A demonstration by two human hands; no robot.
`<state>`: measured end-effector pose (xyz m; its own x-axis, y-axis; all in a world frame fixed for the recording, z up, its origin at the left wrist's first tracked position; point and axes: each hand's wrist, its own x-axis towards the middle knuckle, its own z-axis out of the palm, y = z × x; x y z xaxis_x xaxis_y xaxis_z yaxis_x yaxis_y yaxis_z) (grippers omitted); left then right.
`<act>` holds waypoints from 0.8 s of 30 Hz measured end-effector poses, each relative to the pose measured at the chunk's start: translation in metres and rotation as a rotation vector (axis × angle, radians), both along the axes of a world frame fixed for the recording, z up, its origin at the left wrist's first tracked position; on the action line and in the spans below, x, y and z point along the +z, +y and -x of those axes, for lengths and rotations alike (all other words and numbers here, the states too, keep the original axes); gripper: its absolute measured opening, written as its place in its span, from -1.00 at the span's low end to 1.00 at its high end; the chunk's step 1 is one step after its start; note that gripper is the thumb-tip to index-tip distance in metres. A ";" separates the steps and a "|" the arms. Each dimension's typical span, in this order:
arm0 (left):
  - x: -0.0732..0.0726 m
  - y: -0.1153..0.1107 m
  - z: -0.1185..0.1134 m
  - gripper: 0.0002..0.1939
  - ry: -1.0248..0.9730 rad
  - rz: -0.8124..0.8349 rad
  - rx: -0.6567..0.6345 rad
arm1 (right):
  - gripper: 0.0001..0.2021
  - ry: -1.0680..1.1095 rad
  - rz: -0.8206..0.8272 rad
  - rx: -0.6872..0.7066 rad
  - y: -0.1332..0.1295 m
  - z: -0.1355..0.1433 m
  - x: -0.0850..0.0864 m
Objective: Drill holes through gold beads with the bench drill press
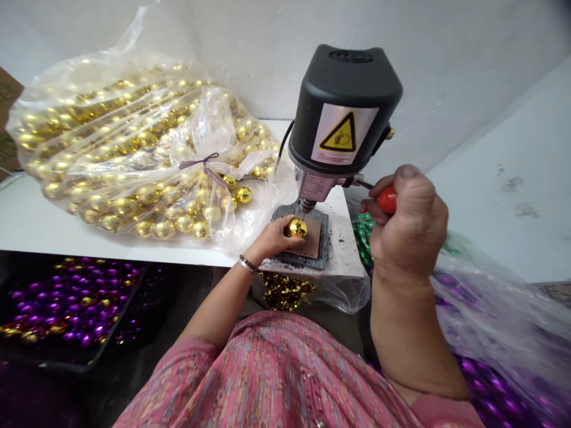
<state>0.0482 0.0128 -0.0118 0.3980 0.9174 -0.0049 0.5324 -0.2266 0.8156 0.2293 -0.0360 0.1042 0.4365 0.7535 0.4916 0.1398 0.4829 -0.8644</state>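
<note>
My left hand (279, 235) grips a shiny gold ball (297, 228) between thumb and fingers, just over a brown board (311, 241) on the base of a small drill press (348, 101). The drill's chuck and thin bit (305, 209) point down at the top of the ball; I cannot tell whether the tip touches it. My right hand (408, 220) is closed around the red knob (386, 200) of the press's feed lever, to the right of the motor housing. Dark shavings lie around the base plate (325, 229).
A big tied plastic bag (134, 148) of gold balls covers the left of the white table (27, 229). Below left stands a dark crate (118, 324) with purple and gold balls. Gold pieces (285, 291) hang under the table's front edge. Bags of green and purple balls (499, 386) lie at right.
</note>
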 end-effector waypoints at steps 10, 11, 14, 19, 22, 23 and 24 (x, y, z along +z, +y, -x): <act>0.008 -0.007 0.056 -0.48 0.027 0.040 -0.041 | -0.61 0.018 0.053 0.003 -0.006 0.002 -0.002; 0.007 0.004 0.061 -0.55 0.036 -0.012 0.071 | -0.61 0.010 0.056 0.000 -0.007 0.002 -0.003; 0.007 0.042 0.074 -0.62 0.154 -0.100 0.438 | -0.61 0.008 0.057 -0.005 -0.008 0.001 -0.006; 0.012 0.084 0.084 -0.46 0.524 -0.172 0.541 | -0.61 -0.006 0.070 -0.001 -0.009 0.000 -0.009; 0.012 0.088 0.082 -0.56 0.709 -0.109 0.443 | -0.62 -0.040 0.079 0.002 -0.011 -0.002 -0.010; 0.012 0.088 0.080 -0.58 0.746 -0.105 0.431 | -0.62 -0.051 0.079 0.008 -0.012 -0.002 -0.010; 0.011 0.087 0.078 -0.58 0.772 -0.107 0.424 | -0.61 -0.079 0.077 0.004 -0.012 -0.003 -0.011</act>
